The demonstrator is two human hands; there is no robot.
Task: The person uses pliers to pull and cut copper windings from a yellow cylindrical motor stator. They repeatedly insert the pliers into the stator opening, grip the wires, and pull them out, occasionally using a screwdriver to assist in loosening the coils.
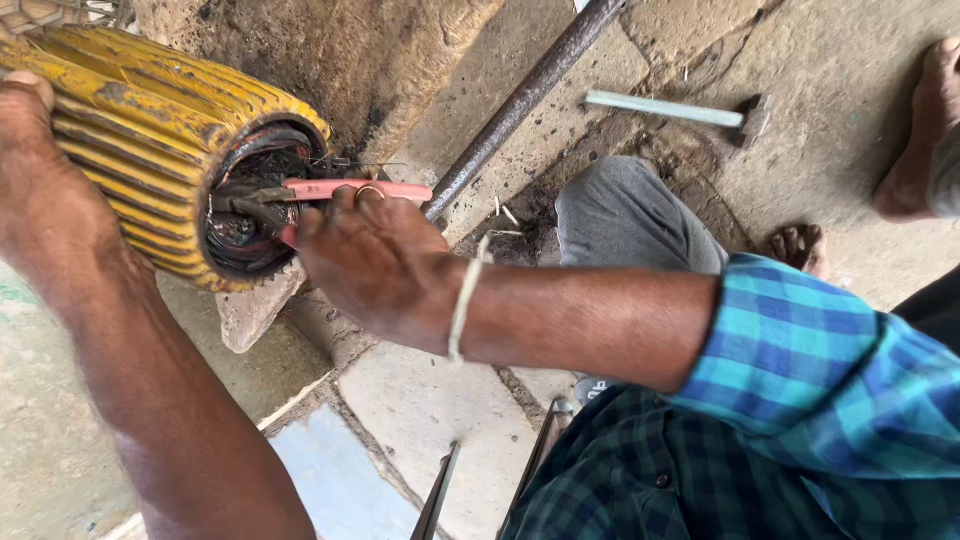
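Note:
A yellow ribbed motor housing [140, 130] lies on its side at the upper left, its open end showing dark copper windings [240, 235]. My left hand [40, 190] rests on the housing's near side and steadies it. My right hand [370, 260] grips red-handled pliers [350, 189], whose jaws reach into the open end among the windings. A ring sits on one finger and a pale thread band circles the right wrist.
A long rusty iron bar [520, 100] leans across the concrete floor. A hammer [690, 112] lies at the upper right. Another person's bare foot [915, 140] stands at the right edge. My bent knee [630, 215] and toes [798, 245] are in the middle. Thin metal rods [440, 495] lie below.

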